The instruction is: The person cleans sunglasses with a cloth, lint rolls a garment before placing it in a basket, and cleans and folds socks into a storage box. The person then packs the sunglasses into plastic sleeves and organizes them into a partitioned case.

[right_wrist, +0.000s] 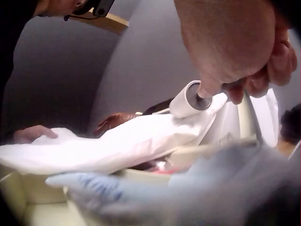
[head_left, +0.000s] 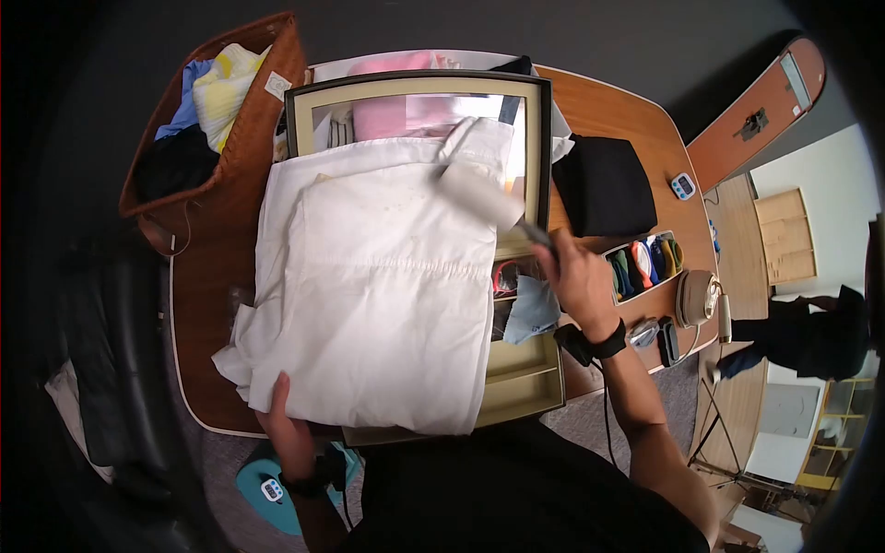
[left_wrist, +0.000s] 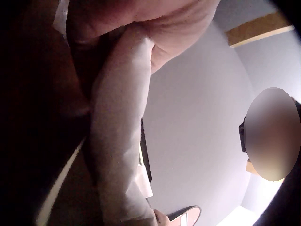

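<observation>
A cylindrical roller (head_left: pixel 481 195) touches creased white cloth (head_left: pixel 392 323).

The right hand (right_wrist: pixel 230 44) grips a white roller (right_wrist: pixel 181 105) against white cloth (right_wrist: pixel 127 141), whose edge the left hand (right_wrist: pixel 34 134) holds.

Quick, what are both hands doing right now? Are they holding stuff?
Left hand: holding the white cloth near its edge.
Right hand: holding the lint roller.
</observation>
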